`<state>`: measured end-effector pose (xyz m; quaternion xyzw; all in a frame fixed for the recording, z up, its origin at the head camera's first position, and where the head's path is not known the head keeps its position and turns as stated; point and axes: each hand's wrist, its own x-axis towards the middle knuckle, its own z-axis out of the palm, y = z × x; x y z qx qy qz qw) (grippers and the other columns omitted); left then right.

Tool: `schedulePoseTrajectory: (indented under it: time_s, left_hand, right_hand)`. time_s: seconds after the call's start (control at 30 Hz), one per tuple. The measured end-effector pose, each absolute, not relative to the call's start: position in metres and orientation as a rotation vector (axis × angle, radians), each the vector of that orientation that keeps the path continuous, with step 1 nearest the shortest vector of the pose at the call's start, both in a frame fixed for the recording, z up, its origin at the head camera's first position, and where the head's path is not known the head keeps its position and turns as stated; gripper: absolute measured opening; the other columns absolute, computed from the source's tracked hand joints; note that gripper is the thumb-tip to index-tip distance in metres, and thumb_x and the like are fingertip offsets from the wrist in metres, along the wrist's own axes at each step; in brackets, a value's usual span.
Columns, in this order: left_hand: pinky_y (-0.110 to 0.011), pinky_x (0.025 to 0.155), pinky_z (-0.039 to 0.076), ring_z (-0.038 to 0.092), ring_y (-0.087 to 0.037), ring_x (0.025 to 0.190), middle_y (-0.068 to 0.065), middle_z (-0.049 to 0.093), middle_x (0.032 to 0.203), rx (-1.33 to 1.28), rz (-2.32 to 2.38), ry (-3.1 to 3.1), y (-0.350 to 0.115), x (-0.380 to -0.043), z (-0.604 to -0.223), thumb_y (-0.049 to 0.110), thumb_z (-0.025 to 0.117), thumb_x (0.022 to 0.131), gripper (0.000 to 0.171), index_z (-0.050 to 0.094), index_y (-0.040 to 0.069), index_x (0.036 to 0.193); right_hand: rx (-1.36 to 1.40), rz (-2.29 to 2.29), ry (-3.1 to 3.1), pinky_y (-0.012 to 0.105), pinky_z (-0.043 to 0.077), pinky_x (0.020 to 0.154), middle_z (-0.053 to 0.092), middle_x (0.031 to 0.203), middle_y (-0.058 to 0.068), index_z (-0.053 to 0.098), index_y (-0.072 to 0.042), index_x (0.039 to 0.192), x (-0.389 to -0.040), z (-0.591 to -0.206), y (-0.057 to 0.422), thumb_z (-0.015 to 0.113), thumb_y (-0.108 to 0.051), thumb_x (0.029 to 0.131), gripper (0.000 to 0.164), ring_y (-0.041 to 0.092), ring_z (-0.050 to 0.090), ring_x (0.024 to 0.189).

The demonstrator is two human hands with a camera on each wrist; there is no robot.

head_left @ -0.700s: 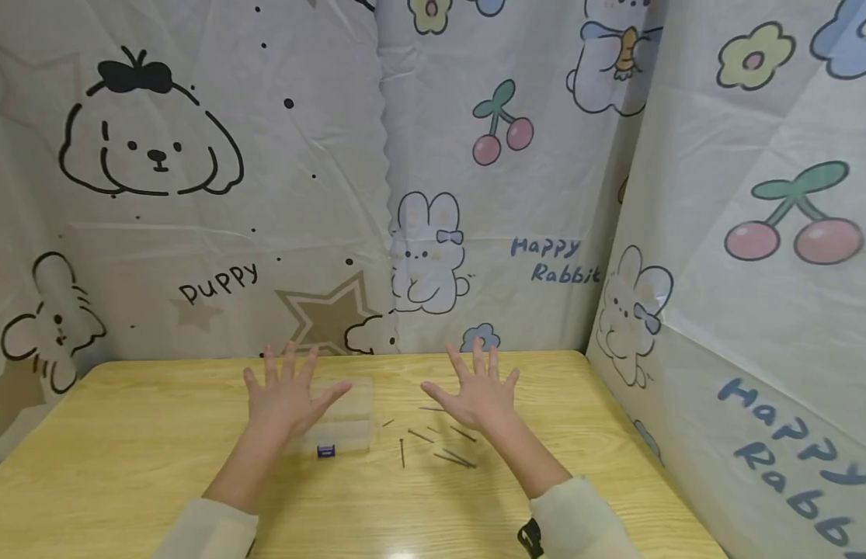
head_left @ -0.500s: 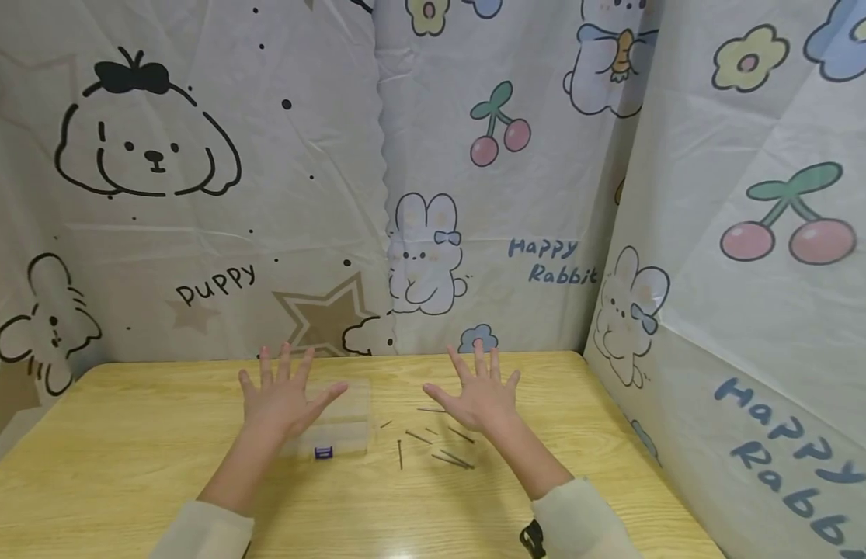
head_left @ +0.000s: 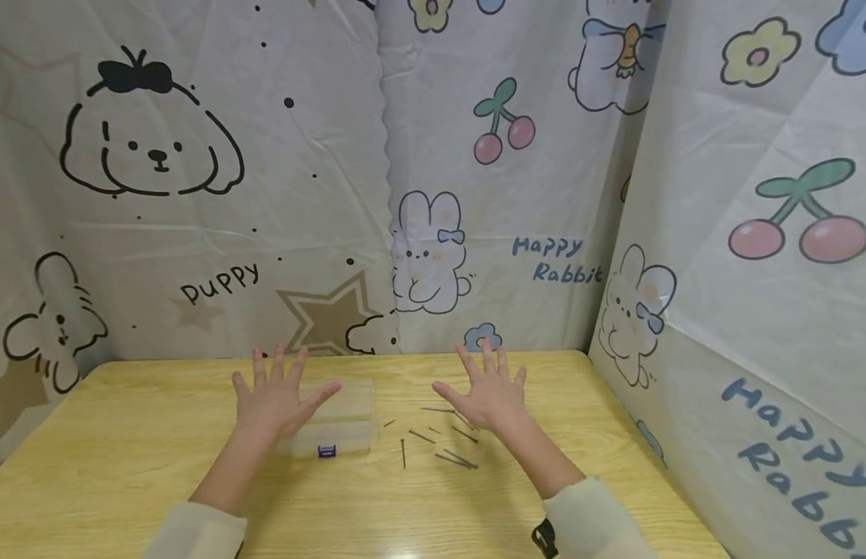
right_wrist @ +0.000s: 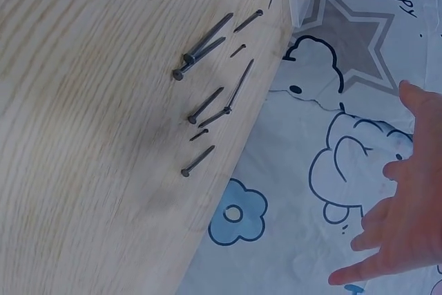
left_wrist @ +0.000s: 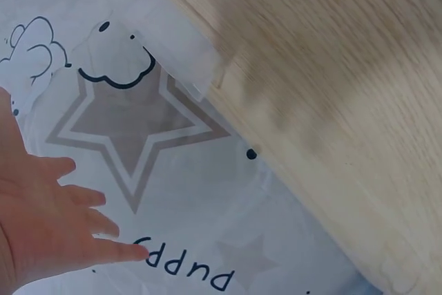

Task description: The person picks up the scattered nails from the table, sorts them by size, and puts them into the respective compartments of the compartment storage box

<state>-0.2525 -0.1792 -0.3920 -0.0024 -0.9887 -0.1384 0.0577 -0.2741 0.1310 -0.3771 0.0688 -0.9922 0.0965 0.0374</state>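
Note:
Both hands are held up over the table with fingers spread and nothing in them. My left hand (head_left: pixel 270 404) overlaps the left part of a clear plastic box (head_left: pixel 349 436) in the head view. That box has a small purple-blue latch (head_left: pixel 326 451) on its front side. My right hand (head_left: pixel 494 394) hovers above the right side of several loose nails (head_left: pixel 422 436). In the right wrist view the nails (right_wrist: pixel 206 105) differ in length and lie scattered, a few crossing or side by side. The left wrist view shows the left hand (left_wrist: pixel 41 212) with a corner of the box (left_wrist: pixel 176 43).
The light wood-grain table (head_left: pixel 125 458) reaches back to a hanging white cloth (head_left: pixel 321 194) printed with cartoons. Another printed cloth (head_left: pixel 740 326) runs along the right side of the table. A black band (head_left: pixel 544 537) shows at the right sleeve.
The left hand has shifted slightly left, uncovering more of the box. The right hand has moved slightly right, showing more of the nails near it. Box and nails stay in place.

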Motion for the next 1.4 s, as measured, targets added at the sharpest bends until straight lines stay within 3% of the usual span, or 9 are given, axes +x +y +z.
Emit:
schedulePoseTrajectory:
  time_s: [0.23, 0.43, 0.73, 1.1, 1.4]
  left_hand:
    - [-0.076, 0.098, 0.017, 0.012, -0.053, 0.136, -0.028, 0.015, 0.152, 0.001, -0.426, -2.975, -0.189, -0.256, -0.393, 0.080, 0.029, 0.082, 0.100, 0.016, 0.006, 0.149]
    - [-0.071, 0.092, 0.032, 0.031, -0.050, 0.130, -0.028, 0.030, 0.146, -0.011, -0.479, -2.928, -0.198, -0.255, -0.392, 0.075, 0.035, 0.084, 0.097, 0.024, 0.001, 0.146]
    - [-0.070, 0.092, 0.034, 0.036, -0.052, 0.125, -0.030, 0.038, 0.141, -0.017, -0.632, -2.927, -0.213, -0.254, -0.400, 0.071, 0.042, 0.085, 0.093, 0.032, -0.003, 0.142]
    - [-0.063, 0.095, 0.038, 0.039, -0.053, 0.123, -0.036, 0.038, 0.137, -0.059, -0.933, -2.996, -0.226, -0.250, -0.414, 0.061, 0.054, 0.085, 0.092, 0.031, -0.010, 0.139]
    - [-0.059, 0.098, 0.039, 0.036, -0.050, 0.126, -0.034, 0.036, 0.140, -0.027, -1.204, -2.976, -0.236, -0.247, -0.431, 0.053, 0.059, 0.086, 0.087, 0.029, -0.006, 0.141]
  right_hand:
    - [0.233, 0.365, -3.028, 0.070, 0.015, 0.106, 0.009, 0.157, 0.017, 0.019, -0.031, 0.149, -0.277, -0.377, 0.135, 0.042, -0.071, 0.084, 0.080, 0.041, 0.010, 0.143]
    - [0.254, 0.406, -3.032, 0.066, 0.030, 0.102, 0.028, 0.152, 0.019, 0.031, -0.022, 0.147, -0.279, -0.380, 0.142, 0.044, -0.066, 0.087, 0.075, 0.042, 0.030, 0.136]
    - [0.310, 0.635, -2.994, 0.052, 0.045, 0.095, 0.054, 0.135, 0.014, 0.048, -0.009, 0.135, -0.278, -0.389, 0.158, 0.055, -0.047, 0.090, 0.060, 0.035, 0.051, 0.122]
    - [0.284, 0.752, -3.026, 0.049, 0.050, 0.085, 0.063, 0.120, 0.016, 0.060, -0.007, 0.121, -0.276, -0.408, 0.172, 0.062, -0.037, 0.088, 0.044, 0.033, 0.060, 0.106]
    - [0.299, 0.782, -3.021, 0.044, 0.051, 0.078, 0.067, 0.104, 0.014, 0.067, -0.007, 0.107, -0.274, -0.428, 0.176, 0.066, -0.027, 0.086, 0.029, 0.027, 0.063, 0.092]
